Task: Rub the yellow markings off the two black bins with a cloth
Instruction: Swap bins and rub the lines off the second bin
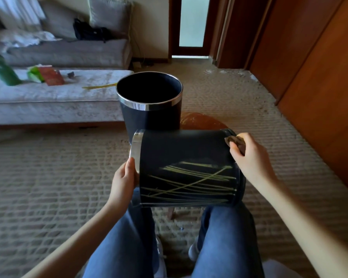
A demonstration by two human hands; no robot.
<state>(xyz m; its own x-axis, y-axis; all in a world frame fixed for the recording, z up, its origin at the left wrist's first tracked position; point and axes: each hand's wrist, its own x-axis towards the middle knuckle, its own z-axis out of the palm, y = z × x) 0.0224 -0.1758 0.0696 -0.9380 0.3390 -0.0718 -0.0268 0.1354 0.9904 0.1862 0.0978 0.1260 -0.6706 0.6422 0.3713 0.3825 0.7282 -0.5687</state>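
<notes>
A black bin (181,149) lies on its side over my knees, its chrome rim to the left. Yellow markings (191,183) cross its lower side in several streaks. My left hand (124,181) grips the bin at the chrome rim. My right hand (249,155) pinches a small brown cloth (236,141) against the bin's base end, above the streaks. A second black bin (149,91) stands upright just behind, on a low round wooden table (205,120); no markings show on the side that faces me.
A pale cushioned bench (48,97) at the left carries a green bottle (3,69), a green and red packet (45,75) and a yellow stick (99,86). A grey sofa (68,51) stands behind it. Wooden wardrobe doors (319,67) run along the right. Carpet (48,177) covers the floor.
</notes>
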